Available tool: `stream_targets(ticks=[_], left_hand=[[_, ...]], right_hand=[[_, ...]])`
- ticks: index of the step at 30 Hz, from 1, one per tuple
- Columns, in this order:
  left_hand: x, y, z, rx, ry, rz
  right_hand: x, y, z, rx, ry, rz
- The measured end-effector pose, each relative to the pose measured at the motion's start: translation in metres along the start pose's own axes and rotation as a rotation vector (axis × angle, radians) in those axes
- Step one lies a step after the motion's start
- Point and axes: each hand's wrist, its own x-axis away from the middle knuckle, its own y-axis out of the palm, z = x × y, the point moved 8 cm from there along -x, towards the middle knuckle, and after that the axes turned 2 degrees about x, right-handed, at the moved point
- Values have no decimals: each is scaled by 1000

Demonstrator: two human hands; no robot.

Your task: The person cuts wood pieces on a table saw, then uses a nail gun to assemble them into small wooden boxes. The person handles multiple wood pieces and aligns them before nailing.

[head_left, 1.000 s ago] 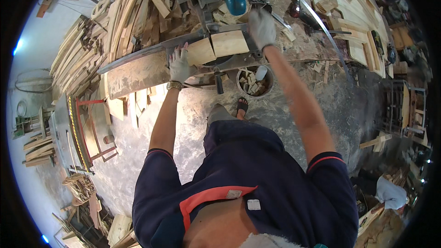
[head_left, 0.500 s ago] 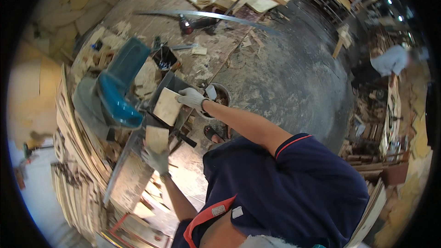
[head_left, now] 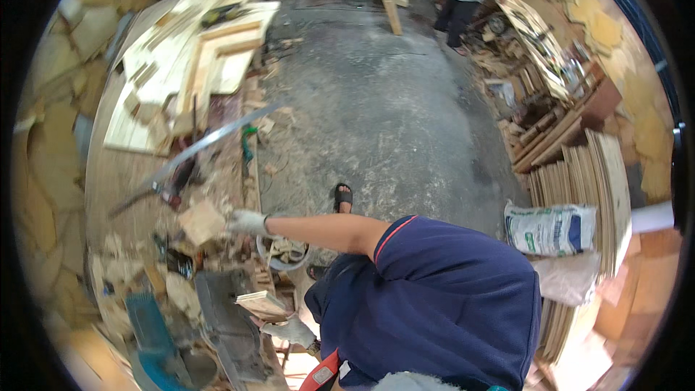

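head view: right hand (head_left: pixel 248 222) pinches a board (head_left: pixel 201 222) by its edge; left hand (head_left: pixel 292 331) clasps another piece (head_left: pixel 261 305), saw (head_left: pixel 150 329) beyond it. seemingly handling sawn wood; next calls for steady grips.

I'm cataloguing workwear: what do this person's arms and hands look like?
Left hand and right hand wear pale grey gloves, the right one dark at the cuff. The right forearm is bare below a navy, red-edged short sleeve.
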Motion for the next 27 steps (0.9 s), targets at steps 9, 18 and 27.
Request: stream_targets(ticks=[9, 18, 27], left_hand=[[-43, 314, 285, 518, -59, -419], [3, 569, 432, 847, -134, -954], [-41, 731, 511, 843, -166, -1279]], right_hand=[[113, -310, -66, 170, -217, -252], [153, -581, -59, -41, -277, 97], [70, -723, -59, -299, -314, 226]])
